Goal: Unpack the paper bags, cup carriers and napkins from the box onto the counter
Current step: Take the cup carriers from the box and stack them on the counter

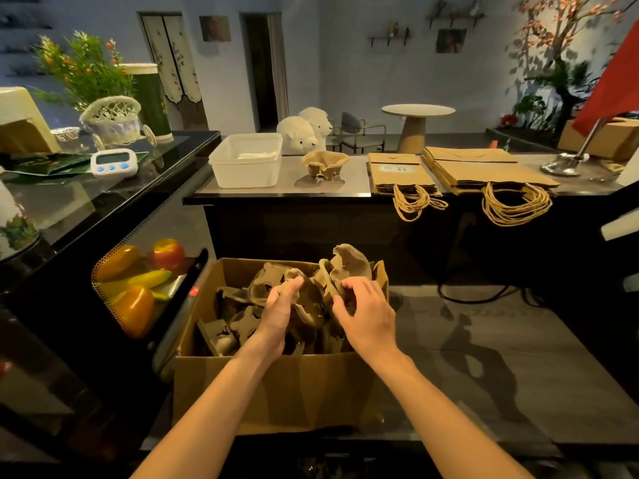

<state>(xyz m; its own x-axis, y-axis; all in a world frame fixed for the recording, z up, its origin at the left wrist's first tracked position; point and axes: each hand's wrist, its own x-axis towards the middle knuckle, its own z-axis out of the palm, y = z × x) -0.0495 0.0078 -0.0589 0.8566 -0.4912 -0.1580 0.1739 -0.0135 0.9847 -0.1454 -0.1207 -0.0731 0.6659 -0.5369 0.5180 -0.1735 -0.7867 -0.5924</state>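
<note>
An open cardboard box (276, 388) stands on the floor in front of me, holding several brown pulp cup carriers (242, 319). My left hand (281, 305) grips one carrier (276, 281) at the box's middle. My right hand (366, 312) holds another carrier (349, 264) that sticks up above the box's far right rim. On the counter (290, 183) beyond sit one cup carrier (324, 164) and two stacks of brown paper bags (397, 174) (484, 171), their twine handles hanging over the edge. A white plastic tub (246, 164) with white paper inside sits at the counter's left.
A glass display case (103, 188) at the left carries a timer (114, 163), a basket and plants; fake fruit (138, 281) lies below it. Cables (473, 295) trail on the floor right of the box. A metal stand (563, 164) sits at the counter's right end.
</note>
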